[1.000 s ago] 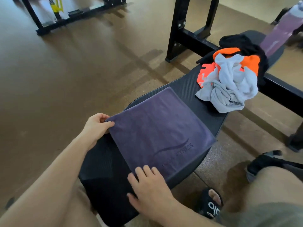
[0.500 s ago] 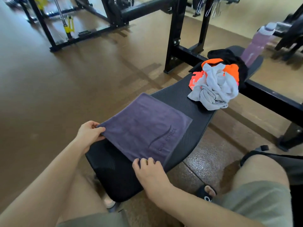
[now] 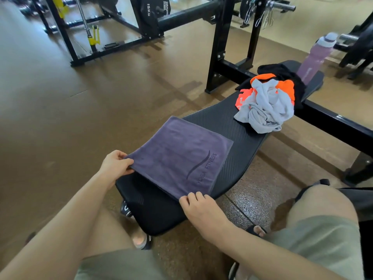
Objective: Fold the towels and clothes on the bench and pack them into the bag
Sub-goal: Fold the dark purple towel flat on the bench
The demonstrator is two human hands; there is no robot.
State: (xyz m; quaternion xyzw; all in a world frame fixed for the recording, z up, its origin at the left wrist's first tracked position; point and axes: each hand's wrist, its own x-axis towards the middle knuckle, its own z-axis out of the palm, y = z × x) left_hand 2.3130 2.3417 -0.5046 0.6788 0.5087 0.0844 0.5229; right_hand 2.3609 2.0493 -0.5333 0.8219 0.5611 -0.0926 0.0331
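1. towel (image 3: 179,156), purple and folded flat, lies on the near end of the black bench (image 3: 238,126).
2. left hand (image 3: 116,165) pinches the towel's near left corner.
3. right hand (image 3: 198,208) pinches its near right corner, fingers curled over the edge.
4. crumpled clothes pile (image 3: 266,104) sits farther along the bench, with a purple bottle (image 3: 314,57) beyond it.

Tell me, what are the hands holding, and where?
Both grip the folded purple towel: left hand its near-left corner, right hand its near-right corner.

Bench (image 3: 232,126): towel (image 3: 177,156), clothes (image 3: 266,104), bottle (image 3: 314,57).
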